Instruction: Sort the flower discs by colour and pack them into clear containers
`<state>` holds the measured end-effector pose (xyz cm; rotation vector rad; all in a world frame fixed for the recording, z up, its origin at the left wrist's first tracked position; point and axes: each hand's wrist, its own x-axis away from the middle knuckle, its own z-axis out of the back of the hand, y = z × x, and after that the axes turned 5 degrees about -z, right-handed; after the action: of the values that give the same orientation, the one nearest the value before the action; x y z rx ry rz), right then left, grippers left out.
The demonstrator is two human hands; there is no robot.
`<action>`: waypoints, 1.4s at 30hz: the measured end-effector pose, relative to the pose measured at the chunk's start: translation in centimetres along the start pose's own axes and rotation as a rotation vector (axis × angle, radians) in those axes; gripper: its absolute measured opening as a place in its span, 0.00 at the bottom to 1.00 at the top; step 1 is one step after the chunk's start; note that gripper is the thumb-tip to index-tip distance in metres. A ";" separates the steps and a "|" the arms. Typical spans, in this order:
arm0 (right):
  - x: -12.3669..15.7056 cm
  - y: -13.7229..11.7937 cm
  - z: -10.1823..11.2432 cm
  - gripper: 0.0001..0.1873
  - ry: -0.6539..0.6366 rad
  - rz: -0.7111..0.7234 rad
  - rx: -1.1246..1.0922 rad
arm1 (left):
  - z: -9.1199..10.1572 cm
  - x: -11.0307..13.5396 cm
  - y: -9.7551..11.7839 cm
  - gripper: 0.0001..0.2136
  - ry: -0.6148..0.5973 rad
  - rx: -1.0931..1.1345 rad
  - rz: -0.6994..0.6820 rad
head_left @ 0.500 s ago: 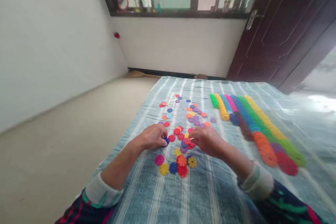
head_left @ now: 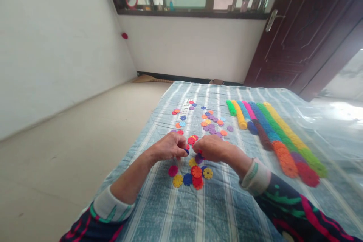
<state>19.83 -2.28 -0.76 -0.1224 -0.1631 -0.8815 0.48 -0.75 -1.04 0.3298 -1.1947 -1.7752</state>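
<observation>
My left hand [head_left: 170, 146] pinches a dark blue notched plastic disc [head_left: 186, 151] between thumb and fingertips, just above the cloth. My right hand [head_left: 210, 147] is close on its right, fingers bent together over the pile; what they grip, if anything, is hidden. A purple disc [head_left: 199, 159] shows below the right fingertips, and a red disc [head_left: 191, 140] lies just beyond the gap between the hands. Nearer to me lie a magenta disc [head_left: 172, 171], a yellow disc [head_left: 177, 180], a blue disc [head_left: 187, 179] and an orange disc [head_left: 196, 171] overlapping a red one.
A striped blue-grey cloth [head_left: 159, 211] covers the surface. On the right lie long rows of stacked discs by colour, including a yellow row [head_left: 286, 126] and an orange stack [head_left: 285, 159]. Loose purple discs [head_left: 211, 128] are scattered farther back. Clear plastic [head_left: 334, 132] lies far right.
My left hand has moved right and lifted the dark blue disc from the cloth. My right hand has moved left, so the hands are closer together.
</observation>
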 end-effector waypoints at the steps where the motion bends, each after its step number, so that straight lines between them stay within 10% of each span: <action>1: 0.0 0.1 0.0 0.09 0.002 0.005 -0.010 | -0.3 -0.2 -0.1 0.08 0.018 0.033 -0.002; 15: -0.6 2.8 -3.6 0.02 0.254 -0.156 -1.172 | -3.1 -2.0 -0.6 0.09 0.215 0.304 -0.075; 25: -1.4 1.8 -4.0 0.08 0.355 -0.206 -1.565 | -2.4 -1.5 0.2 0.06 0.174 0.223 -0.149; 36: 0.3 1.1 -3.2 0.04 0.535 -0.188 -1.274 | -2.4 -0.8 1.6 0.14 0.164 0.416 -0.077; 42: 5.0 7.7 -1.8 0.06 0.614 -0.454 -0.638 | -2.7 -0.7 2.3 0.12 0.172 0.272 -0.094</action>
<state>29.14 -1.53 -1.85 -0.4105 0.6969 -1.3611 3.87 -1.92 -0.60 0.6937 -1.3142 -1.6261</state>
